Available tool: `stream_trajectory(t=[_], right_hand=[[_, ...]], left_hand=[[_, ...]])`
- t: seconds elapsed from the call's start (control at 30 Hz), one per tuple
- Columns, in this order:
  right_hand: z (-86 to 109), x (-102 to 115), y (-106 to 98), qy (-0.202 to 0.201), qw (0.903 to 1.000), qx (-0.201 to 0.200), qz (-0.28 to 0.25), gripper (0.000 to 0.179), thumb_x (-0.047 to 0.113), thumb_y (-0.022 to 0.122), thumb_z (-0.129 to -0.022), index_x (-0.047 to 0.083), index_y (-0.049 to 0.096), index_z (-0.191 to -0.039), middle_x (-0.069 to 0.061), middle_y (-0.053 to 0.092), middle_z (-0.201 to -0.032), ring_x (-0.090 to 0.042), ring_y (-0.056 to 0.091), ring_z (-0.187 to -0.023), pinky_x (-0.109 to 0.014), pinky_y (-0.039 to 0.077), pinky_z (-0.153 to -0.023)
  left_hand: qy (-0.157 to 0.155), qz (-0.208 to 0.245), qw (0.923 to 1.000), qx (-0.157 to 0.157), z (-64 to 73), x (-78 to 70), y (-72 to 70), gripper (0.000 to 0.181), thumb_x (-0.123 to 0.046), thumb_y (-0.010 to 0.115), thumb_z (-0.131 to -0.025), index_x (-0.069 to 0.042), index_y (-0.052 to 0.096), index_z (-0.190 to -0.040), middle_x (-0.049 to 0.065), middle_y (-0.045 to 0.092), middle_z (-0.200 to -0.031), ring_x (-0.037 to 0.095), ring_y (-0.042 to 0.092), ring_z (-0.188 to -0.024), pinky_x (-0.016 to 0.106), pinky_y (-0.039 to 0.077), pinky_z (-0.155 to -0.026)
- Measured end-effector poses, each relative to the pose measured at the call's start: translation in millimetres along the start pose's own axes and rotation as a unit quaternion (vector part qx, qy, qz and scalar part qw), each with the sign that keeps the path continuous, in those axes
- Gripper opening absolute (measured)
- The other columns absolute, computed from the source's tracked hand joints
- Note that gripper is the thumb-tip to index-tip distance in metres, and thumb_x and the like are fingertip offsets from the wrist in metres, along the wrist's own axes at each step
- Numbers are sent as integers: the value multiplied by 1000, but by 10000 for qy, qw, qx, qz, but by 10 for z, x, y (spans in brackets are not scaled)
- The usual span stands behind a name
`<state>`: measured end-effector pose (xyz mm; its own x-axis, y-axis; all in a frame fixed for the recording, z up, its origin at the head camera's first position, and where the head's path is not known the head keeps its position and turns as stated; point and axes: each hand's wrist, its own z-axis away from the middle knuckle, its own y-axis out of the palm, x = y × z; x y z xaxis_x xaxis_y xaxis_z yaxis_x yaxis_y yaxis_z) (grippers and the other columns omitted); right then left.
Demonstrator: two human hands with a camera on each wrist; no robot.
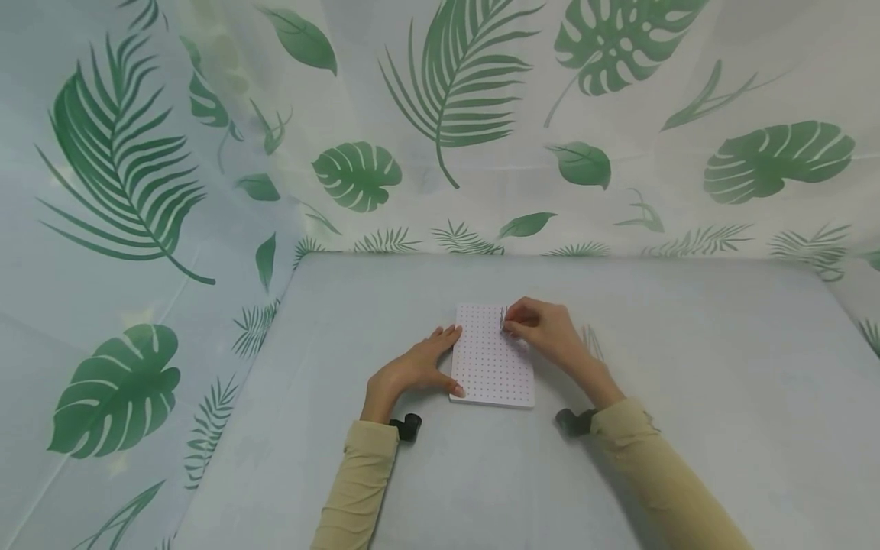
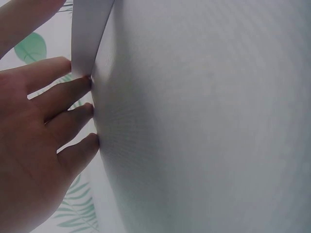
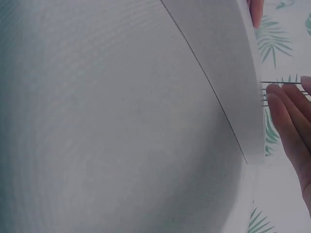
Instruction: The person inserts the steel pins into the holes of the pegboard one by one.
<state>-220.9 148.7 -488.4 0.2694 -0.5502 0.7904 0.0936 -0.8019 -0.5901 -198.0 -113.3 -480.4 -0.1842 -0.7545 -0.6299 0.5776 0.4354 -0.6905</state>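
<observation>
A white block [image 1: 491,370] with a grid of small dots on its top lies flat on the table. My left hand [image 1: 412,367] spreads along its left side, thumb at the near corner and fingertips against the edge. Several thin dark pins [image 1: 503,317] stand upright at the block's far right part. There my right hand [image 1: 546,328] pinches a thin pin [image 3: 279,82] between thumb and fingers. In the right wrist view this pin stands on the block [image 3: 231,53] beside others; whether its tip is inside cannot be told.
Several loose thin pins [image 1: 593,342] lie on the table right of the block, partly behind my right wrist. The pale table [image 1: 687,344] ends at a leaf-patterned curtain [image 1: 474,214] at the back and left. Each wrist bears a black camera [image 1: 407,428].
</observation>
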Motion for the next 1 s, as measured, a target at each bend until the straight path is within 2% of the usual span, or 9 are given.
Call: stream_trajectory(t=[0.1,0.13,0.43,0.53,0.73,1.0], right_hand=[[-1,4,25,114,9997,4,199,11,7,79,-89,6,74,-99,-9,78,-95,-26,76,-90,-42,62,-85],[-4,5,32,147,9996,-3,236,11,7,78,-90,6,74,-99,-10,78,-95,-27,76,-90,-43,62,-84],[4,-16,19,65,9994,-65,319,12,7,80,-88,4,74,-98,-10,78,-91,-25,77,-86,-26,59,-77],[17,-39,0,70,9994,-68,330,12,7,81,-88,4,74,-98,-10,79,-92,-26,77,-86,-30,60,-77],[61,-93,-49,29,9991,-9,433,12,8,79,-89,4,74,-100,-11,79,-96,-28,77,-91,-46,62,-87],[149,-207,-198,198,9961,139,846,12,11,77,-91,7,75,-103,-9,78,-98,-27,74,-94,-48,59,-90]], left_hand=[[15,-17,10000,16,0,6,-1,110,-32,89,-81,-17,21,-166,3,16,-173,26,7,-161,49,14,-130],[22,-22,10000,16,1,6,-1,110,-32,89,-80,-17,21,-166,3,16,-173,26,7,-161,49,14,-130],[0,-35,10000,-18,11,-3,-6,110,-32,89,-81,-15,21,-166,3,16,-173,26,8,-161,49,14,-130],[-47,-34,10000,-25,14,1,-6,110,-32,89,-81,-16,21,-166,3,16,-173,25,8,-161,49,14,-130],[-73,-35,10000,-45,16,23,-4,110,-31,89,-80,-17,21,-166,2,16,-173,24,7,-161,48,14,-130],[73,28,10000,-8,10,11,3,110,-30,89,-80,-13,22,-165,4,16,-173,26,7,-161,49,14,-130]])
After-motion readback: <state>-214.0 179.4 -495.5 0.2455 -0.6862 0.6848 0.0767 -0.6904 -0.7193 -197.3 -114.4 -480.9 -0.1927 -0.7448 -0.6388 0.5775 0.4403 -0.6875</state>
